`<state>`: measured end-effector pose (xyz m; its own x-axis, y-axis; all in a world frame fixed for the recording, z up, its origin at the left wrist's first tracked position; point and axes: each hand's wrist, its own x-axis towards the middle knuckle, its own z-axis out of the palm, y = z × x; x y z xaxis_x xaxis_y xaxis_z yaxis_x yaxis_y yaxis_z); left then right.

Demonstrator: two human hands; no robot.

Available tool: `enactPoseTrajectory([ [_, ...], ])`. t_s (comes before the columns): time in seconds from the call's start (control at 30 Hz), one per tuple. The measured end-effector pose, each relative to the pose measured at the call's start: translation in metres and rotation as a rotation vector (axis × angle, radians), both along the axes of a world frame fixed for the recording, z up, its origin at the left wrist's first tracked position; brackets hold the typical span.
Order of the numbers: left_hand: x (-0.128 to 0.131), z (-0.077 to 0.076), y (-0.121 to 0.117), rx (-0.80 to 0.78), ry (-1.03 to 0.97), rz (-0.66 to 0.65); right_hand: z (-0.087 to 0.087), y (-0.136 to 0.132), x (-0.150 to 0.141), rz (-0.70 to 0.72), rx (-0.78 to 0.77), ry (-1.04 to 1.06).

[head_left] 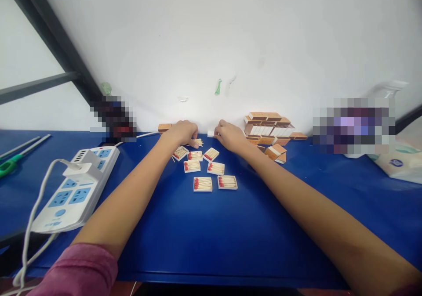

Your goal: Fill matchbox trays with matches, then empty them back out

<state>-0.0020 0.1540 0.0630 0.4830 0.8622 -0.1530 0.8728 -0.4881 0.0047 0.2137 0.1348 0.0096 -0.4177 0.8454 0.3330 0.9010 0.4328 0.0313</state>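
Near the wall, my left hand [183, 132] curls down, fingers bent, over a small pile of loose matches [199, 142]; its fingertips are partly hidden. Opposite it, my right hand [230, 135] pinches the end of a small white tray [210, 133], which looks like an inner matchbox tray. In front of both hands lie several open matchbox trays filled with red-tipped matches, the two nearest being a left tray [202, 184] and a right tray [227, 182]. One filled tray [180, 153] sits just below my left hand.
Several matchboxes [267, 129] are stacked against the wall on the right, with loose box sleeves [276, 153] before them. Another matchbox [164, 128] is behind my left hand. A power strip [75, 190] with a cable and green-handled scissors [9, 165] lie left on the blue table [204, 239].
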Motion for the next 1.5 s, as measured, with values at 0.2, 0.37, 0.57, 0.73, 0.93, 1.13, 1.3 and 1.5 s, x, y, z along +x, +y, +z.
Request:
enactPoseTrajectory([
  [0.2,0.0,0.002,-0.001,-0.018,-0.006,0.016,0.004,0.0,0.005,-0.005,0.011,-0.009],
  [0.37,-0.002,0.015,-0.008,-0.027,0.021,0.052,0.006,-0.009,-0.012,0.106,-0.029,0.069],
  [0.57,0.002,0.022,-0.016,0.01,0.087,0.057,-0.002,-0.015,-0.031,0.136,-0.103,0.093],
  [0.73,0.007,0.018,-0.017,0.042,0.111,0.013,-0.003,-0.011,-0.032,0.179,-0.14,0.116],
  [0.93,0.006,0.017,-0.017,0.028,0.102,-0.017,-0.004,-0.007,-0.031,0.199,-0.167,0.124],
  [1.13,0.005,0.013,-0.013,0.008,0.065,-0.013,0.003,-0.008,-0.028,0.229,-0.192,0.141],
  [1.3,0.0,0.032,-0.022,0.032,0.004,-0.001,0.034,-0.013,-0.007,0.268,-0.258,0.223],
  [1.5,-0.011,0.042,-0.068,0.128,-0.376,-0.166,0.041,-0.045,0.021,0.412,-0.467,0.217],
])
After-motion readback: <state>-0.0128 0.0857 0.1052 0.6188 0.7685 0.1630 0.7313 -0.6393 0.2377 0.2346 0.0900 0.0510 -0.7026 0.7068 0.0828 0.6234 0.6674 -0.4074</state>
